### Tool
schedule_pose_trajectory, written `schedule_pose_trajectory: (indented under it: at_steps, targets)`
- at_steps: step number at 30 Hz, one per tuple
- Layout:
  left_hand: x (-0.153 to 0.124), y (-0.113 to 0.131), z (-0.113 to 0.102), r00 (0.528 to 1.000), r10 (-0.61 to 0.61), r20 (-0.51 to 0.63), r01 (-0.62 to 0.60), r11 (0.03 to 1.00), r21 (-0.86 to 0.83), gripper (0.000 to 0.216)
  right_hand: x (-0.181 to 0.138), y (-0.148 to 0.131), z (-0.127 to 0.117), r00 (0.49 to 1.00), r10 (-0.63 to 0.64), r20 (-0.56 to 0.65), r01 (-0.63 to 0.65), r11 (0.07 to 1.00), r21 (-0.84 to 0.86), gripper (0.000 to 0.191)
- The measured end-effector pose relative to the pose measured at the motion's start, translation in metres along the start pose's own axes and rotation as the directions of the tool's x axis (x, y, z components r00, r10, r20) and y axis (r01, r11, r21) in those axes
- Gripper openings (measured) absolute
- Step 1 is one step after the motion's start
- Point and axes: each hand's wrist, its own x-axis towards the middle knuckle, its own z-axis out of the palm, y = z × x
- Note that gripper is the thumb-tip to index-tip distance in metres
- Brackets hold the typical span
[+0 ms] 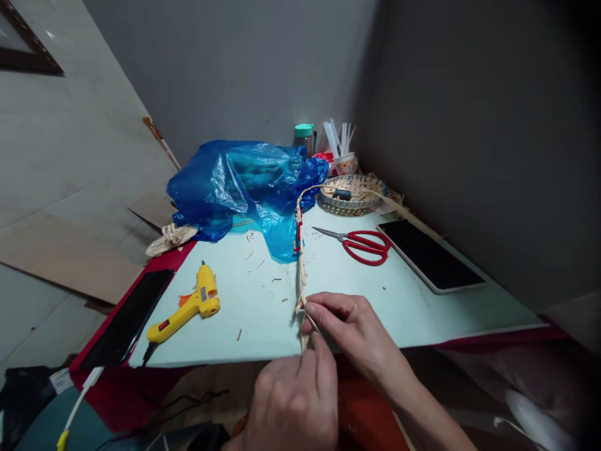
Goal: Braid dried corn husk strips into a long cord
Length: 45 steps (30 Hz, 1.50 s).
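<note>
A pale braided cord [302, 269] runs down the middle of the table toward me, with red bits along its upper part and its far end reaching the woven basket [354, 210]. Near the front edge my right hand [359, 329] pinches the cord's lower end between thumb and fingers. Below it, my left hand [293, 401] is a closed fist around loose strands [304, 341] that hang from the braid. Its palm side is hidden from me. Red-handled scissors [364, 244] lie partly open beyond my right hand.
A yellow glue gun [190, 304] and a black phone [129, 316] lie at the left. A tablet [429, 254] lies at the right. Behind are a blue plastic bag [235, 181], a jar with a green lid [303, 134] and a cup of white sticks [345, 164].
</note>
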Motion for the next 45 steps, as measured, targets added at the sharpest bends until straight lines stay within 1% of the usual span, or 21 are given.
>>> schedule_pose_trajectory:
  at_steps: [3,5,7,9,11,13,14,16,17,19,21,23,25,27,31,34,36,38,40,43,45]
  targets:
    - [-0.004,0.006,0.008,0.992,0.109,0.059,-0.112,0.992,0.054,0.033,-0.001,0.002,0.000,0.999,0.010,0.040,-0.010,1.000,0.010,0.031]
    - [-0.004,0.003,0.009,0.993,0.064,0.103,-0.060,0.997,-0.050,0.026,-0.001,0.004,0.000,0.997,0.021,0.068,-0.024,0.999,0.039,0.027]
    - [-0.002,-0.005,0.006,0.988,-0.039,0.150,0.081,0.955,-0.285,0.020,-0.002,0.005,-0.001,0.996,0.027,0.080,-0.035,0.995,0.098,0.024]
    - [0.004,-0.015,0.002,0.954,-0.210,0.215,0.295,0.792,-0.535,0.023,-0.002,0.006,-0.003,0.996,0.006,0.086,-0.018,0.990,0.137,0.022]
    - [0.011,-0.026,-0.001,0.854,-0.417,0.311,0.511,0.563,-0.649,0.024,-0.002,0.006,-0.004,0.995,-0.021,0.095,0.007,0.990,0.142,0.021]
    - [0.020,-0.035,0.000,0.737,-0.500,0.455,0.644,0.312,-0.699,0.014,-0.002,0.004,-0.005,0.995,-0.028,0.098,0.016,0.993,0.118,0.022]
    - [0.023,-0.039,0.001,0.702,-0.471,0.534,0.669,0.178,-0.722,0.013,-0.003,0.003,-0.005,0.996,-0.026,0.088,0.018,0.995,0.100,0.023]
    - [0.030,-0.043,0.006,0.682,-0.356,0.638,0.664,-0.062,-0.745,0.014,-0.005,0.002,-0.004,0.997,-0.031,0.064,0.027,0.998,0.057,0.025]
    - [0.032,-0.044,0.008,0.687,-0.299,0.663,0.651,-0.154,-0.744,0.014,-0.007,0.001,-0.003,0.998,-0.035,0.057,0.032,0.998,0.045,0.026]
    - [0.035,-0.045,0.011,0.697,-0.222,0.682,0.631,-0.264,-0.730,0.016,-0.009,0.000,-0.002,0.997,-0.045,0.065,0.042,0.998,0.046,0.026]
    - [0.038,-0.047,0.012,0.708,-0.166,0.686,0.632,-0.285,-0.721,0.017,-0.011,-0.001,-0.001,0.994,-0.055,0.092,0.051,0.997,0.051,0.025]
    - [0.042,-0.050,0.011,0.714,-0.102,0.692,0.657,-0.243,-0.714,0.015,-0.011,-0.002,-0.002,0.991,-0.067,0.120,0.063,0.997,0.035,0.024]
    - [0.045,-0.054,0.010,0.691,-0.032,0.722,0.701,-0.211,-0.681,0.012,-0.010,-0.003,-0.004,0.989,-0.076,0.130,0.078,0.997,-0.010,0.023]
    - [0.047,-0.059,0.010,0.657,0.016,0.754,0.735,-0.238,-0.636,0.008,-0.011,-0.004,-0.006,0.987,-0.081,0.140,0.091,0.994,-0.066,0.023]
    - [0.044,-0.061,0.013,0.618,0.020,0.786,0.742,-0.346,-0.574,0.007,-0.014,-0.005,-0.007,0.985,-0.071,0.155,0.098,0.981,-0.168,0.020]
    - [0.040,-0.057,0.013,0.566,0.001,0.824,0.747,-0.422,-0.513,0.012,-0.019,-0.003,-0.002,0.993,-0.053,0.105,0.080,0.957,-0.279,0.017]
    - [0.037,-0.053,0.013,0.546,-0.044,0.836,0.747,-0.427,-0.510,0.015,-0.022,-0.001,0.000,0.997,-0.040,0.060,0.060,0.919,-0.388,0.017]
    - [0.036,-0.051,0.013,0.542,-0.102,0.834,0.750,-0.389,-0.535,0.016,-0.027,-0.001,-0.001,0.997,-0.064,0.037,0.074,0.846,-0.528,0.012]
    - [0.035,-0.048,0.012,0.559,-0.165,0.813,0.745,-0.330,-0.579,0.017,-0.034,-0.002,-0.003,0.984,-0.174,0.031,0.148,0.718,-0.680,0.012]
    - [0.036,-0.043,0.012,0.592,-0.237,0.771,0.732,-0.244,-0.637,0.019,-0.045,-0.004,-0.002,0.913,-0.407,0.045,0.246,0.457,-0.855,0.016]
    - [0.036,-0.039,0.011,0.586,-0.269,0.765,0.732,-0.229,-0.641,0.021,-0.051,-0.001,0.006,0.855,-0.509,0.104,0.301,0.321,-0.898,0.018]
